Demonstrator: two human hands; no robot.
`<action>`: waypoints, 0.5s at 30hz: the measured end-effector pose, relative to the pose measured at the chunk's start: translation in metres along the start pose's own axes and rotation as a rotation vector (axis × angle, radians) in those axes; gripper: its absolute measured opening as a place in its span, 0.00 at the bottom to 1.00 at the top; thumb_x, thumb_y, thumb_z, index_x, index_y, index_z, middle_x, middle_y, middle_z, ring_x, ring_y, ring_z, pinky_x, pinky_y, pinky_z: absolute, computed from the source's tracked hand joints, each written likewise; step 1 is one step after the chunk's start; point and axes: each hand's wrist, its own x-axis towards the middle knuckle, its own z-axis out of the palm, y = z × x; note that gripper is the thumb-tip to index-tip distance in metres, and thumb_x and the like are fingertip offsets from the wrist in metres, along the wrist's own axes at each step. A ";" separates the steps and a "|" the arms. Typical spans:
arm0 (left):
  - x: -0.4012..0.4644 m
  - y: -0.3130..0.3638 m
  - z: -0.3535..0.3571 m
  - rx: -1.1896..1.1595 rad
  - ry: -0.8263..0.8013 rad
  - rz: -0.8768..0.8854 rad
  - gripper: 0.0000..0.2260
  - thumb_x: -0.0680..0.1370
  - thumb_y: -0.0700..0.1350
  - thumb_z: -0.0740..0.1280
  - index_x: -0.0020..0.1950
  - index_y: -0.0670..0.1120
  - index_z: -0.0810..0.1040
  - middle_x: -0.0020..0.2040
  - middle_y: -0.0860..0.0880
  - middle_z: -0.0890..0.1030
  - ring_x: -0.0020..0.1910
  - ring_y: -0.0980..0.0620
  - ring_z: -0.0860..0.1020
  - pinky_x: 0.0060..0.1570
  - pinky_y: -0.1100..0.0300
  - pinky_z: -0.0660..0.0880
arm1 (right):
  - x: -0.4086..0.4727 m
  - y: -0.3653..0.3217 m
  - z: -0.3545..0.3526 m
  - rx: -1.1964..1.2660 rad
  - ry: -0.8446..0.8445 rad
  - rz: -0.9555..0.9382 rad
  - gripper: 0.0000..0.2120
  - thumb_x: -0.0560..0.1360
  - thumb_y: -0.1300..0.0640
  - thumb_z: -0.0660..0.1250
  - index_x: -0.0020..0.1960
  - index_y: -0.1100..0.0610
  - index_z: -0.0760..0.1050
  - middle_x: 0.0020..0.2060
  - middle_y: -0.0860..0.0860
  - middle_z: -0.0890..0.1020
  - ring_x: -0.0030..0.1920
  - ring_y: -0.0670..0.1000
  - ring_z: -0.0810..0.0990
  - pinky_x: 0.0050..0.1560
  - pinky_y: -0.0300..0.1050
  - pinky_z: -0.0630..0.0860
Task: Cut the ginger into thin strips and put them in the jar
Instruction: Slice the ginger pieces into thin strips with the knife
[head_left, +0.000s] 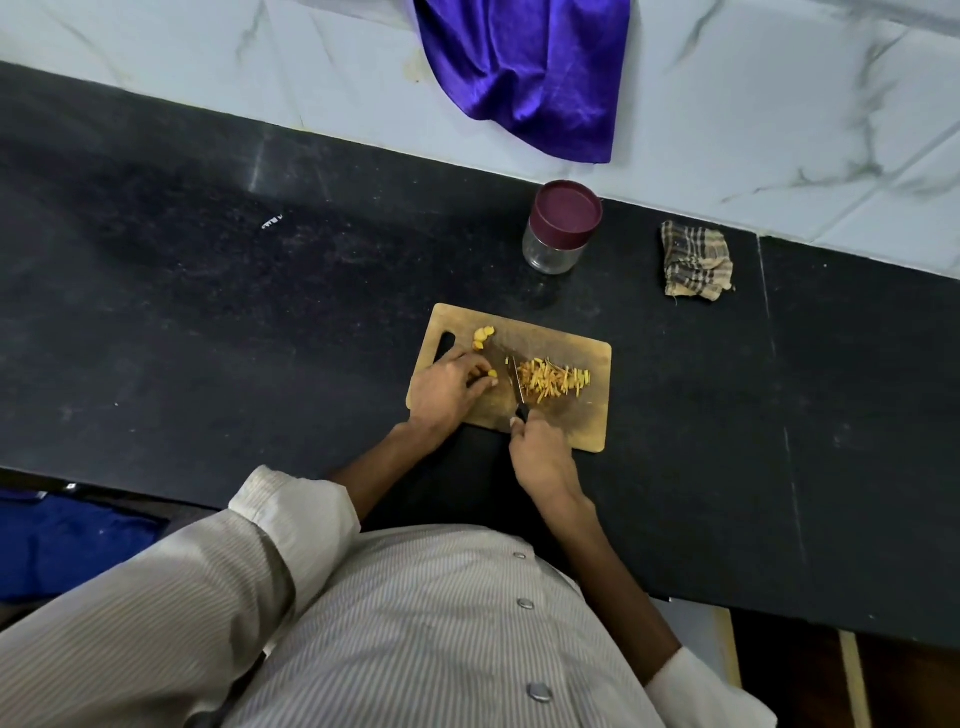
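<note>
A wooden cutting board (571, 426) lies on the black counter. On its right half sits a heap of thin yellow ginger strips (553, 383). My left hand (449, 392) pinches a small ginger piece (491, 375) against the board. More ginger chunks (483, 336) lie near the board's far left corner. My right hand (543, 460) grips the black handle of a knife (517, 385), whose blade stands between the held piece and the strips. A glass jar (553, 249) with its maroon lid (566, 213) on stands behind the board.
A crumpled checked cloth (696, 260) lies on the counter to the right of the jar. A purple cloth (535, 73) hangs over the white marbled wall tiles at the back. The counter's near edge runs just below my forearms.
</note>
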 end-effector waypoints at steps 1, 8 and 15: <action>0.000 0.000 -0.001 -0.019 0.001 -0.010 0.10 0.77 0.52 0.68 0.55 0.50 0.81 0.56 0.55 0.78 0.50 0.56 0.78 0.39 0.64 0.65 | 0.000 0.001 -0.001 0.009 0.005 -0.004 0.16 0.85 0.52 0.54 0.63 0.61 0.72 0.55 0.60 0.80 0.56 0.61 0.78 0.50 0.52 0.73; -0.002 -0.003 -0.001 -0.055 0.015 -0.008 0.09 0.78 0.50 0.67 0.55 0.51 0.81 0.56 0.55 0.78 0.50 0.55 0.78 0.42 0.61 0.70 | -0.002 0.001 -0.005 0.059 -0.010 -0.020 0.17 0.85 0.52 0.55 0.65 0.61 0.72 0.56 0.60 0.80 0.58 0.62 0.78 0.54 0.52 0.73; -0.001 -0.003 0.002 -0.042 0.030 -0.011 0.09 0.78 0.49 0.67 0.56 0.51 0.82 0.54 0.54 0.78 0.48 0.54 0.78 0.41 0.58 0.73 | -0.004 -0.004 0.001 0.024 -0.093 -0.023 0.16 0.85 0.52 0.55 0.63 0.61 0.73 0.56 0.60 0.80 0.57 0.60 0.79 0.57 0.53 0.74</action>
